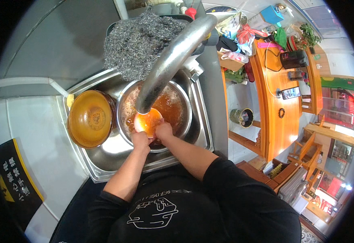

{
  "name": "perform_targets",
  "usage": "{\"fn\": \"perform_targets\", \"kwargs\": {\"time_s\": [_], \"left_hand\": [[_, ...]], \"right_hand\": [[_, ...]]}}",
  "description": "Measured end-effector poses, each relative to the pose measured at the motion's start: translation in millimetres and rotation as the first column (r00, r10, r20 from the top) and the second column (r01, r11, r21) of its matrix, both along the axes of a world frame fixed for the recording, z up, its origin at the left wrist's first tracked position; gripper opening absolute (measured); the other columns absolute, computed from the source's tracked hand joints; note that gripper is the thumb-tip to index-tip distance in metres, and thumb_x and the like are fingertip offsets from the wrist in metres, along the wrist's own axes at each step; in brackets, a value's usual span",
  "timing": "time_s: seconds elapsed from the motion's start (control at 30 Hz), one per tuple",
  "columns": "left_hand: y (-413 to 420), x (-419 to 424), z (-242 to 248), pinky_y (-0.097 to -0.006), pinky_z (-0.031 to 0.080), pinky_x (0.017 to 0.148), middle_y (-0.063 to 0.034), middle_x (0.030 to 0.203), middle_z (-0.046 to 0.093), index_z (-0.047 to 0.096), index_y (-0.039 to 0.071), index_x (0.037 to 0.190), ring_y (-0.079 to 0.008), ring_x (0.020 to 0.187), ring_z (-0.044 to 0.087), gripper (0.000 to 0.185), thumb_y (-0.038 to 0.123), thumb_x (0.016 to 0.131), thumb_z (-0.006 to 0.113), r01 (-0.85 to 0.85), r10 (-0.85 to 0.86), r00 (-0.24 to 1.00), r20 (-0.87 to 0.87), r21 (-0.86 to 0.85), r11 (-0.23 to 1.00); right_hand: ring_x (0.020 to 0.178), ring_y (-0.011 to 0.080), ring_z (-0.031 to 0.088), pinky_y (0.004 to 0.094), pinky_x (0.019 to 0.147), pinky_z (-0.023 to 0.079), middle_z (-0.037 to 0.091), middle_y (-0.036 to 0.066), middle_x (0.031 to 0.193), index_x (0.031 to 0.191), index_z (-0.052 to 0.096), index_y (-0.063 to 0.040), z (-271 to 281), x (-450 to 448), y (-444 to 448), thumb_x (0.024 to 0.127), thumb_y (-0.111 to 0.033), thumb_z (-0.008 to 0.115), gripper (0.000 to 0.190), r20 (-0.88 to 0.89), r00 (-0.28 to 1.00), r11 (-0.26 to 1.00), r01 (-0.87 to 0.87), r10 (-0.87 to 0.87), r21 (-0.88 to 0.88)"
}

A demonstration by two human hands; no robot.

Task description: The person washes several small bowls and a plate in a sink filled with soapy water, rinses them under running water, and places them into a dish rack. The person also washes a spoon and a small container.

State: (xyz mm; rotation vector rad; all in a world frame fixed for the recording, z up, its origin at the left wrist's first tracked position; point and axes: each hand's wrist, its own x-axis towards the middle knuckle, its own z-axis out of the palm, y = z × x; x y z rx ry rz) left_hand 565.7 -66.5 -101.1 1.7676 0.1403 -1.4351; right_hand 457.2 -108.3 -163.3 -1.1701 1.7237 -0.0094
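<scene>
Between my two hands is a small orange bowl [146, 123], held over a round metal basin [186, 106] of brownish, foamy water [174, 104]. My left hand [141, 140] grips the near left of its rim. At the bowl's right side, my right hand [164, 131] has its fingers at the rim, partly inside. Part of the fingers of both hands is hidden. Directly above the bowl ends the thick metal faucet spout [168, 66]. The basin sits in a stainless steel sink [110, 162].
Stacked yellow-brown bowls [89, 118] lean at the sink's left. Behind the basin rises a heap of steel wool [137, 42]. A white hose [28, 81] runs along the left wall. To the right stands a wooden table [281, 130] with a phone [290, 93] and a black appliance [294, 59].
</scene>
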Motion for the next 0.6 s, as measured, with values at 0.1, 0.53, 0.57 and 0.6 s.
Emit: {"fn": "perform_targets", "kwargs": {"time_s": [0.1,0.53,0.57,0.6], "left_hand": [[-9,11,11,-0.0455,0.065,0.071,-0.0194,0.121,0.065,0.047,0.001,0.139,-0.0325,0.095,0.071,0.045,0.001,0.093,0.046,0.180,-0.172,0.980,-0.100,0.075,0.981],[-30,15,22,-0.0476,0.065,0.067,-0.0197,0.128,0.063,0.046,0.008,0.143,-0.0362,0.098,0.073,0.061,-0.012,0.086,0.040,0.117,-0.117,0.993,-0.018,0.007,0.993],[-25,3,26,-0.0488,0.065,0.071,-0.0197,0.130,0.062,0.044,0.009,0.144,-0.0369,0.101,0.072,0.062,-0.012,0.086,0.040,0.025,-0.025,1.000,0.003,-0.009,1.000],[-17,0,19,-0.0502,0.064,0.078,-0.0195,0.132,0.060,0.041,0.006,0.145,-0.0368,0.105,0.071,0.062,-0.010,0.085,0.040,0.001,-0.001,1.000,-0.003,-0.044,0.999]], "right_hand": [[0.095,0.0321,0.074,0.0426,0.083,0.058,0.074,0.022,0.102,0.108,0.074,-0.004,45,-12,-31,0.082,-0.015,0.063,0.030,-0.006,0.928,0.927,-0.371,0.372,0.061],[0.092,0.0383,0.071,0.0478,0.082,0.056,0.073,0.023,0.104,0.107,0.070,-0.002,-31,-6,-10,0.100,-0.029,0.054,0.032,-0.149,0.920,0.860,-0.391,0.362,-0.328],[0.091,0.0380,0.072,0.0466,0.083,0.057,0.073,0.023,0.105,0.110,0.069,-0.001,-30,3,3,0.102,-0.025,0.051,0.031,-0.124,0.987,0.951,-0.129,0.098,-0.281],[0.091,0.0369,0.072,0.0468,0.084,0.057,0.073,0.023,0.105,0.112,0.069,0.000,-21,3,-2,0.099,-0.025,0.055,0.031,-0.016,0.997,0.993,-0.076,0.074,-0.087]]}}
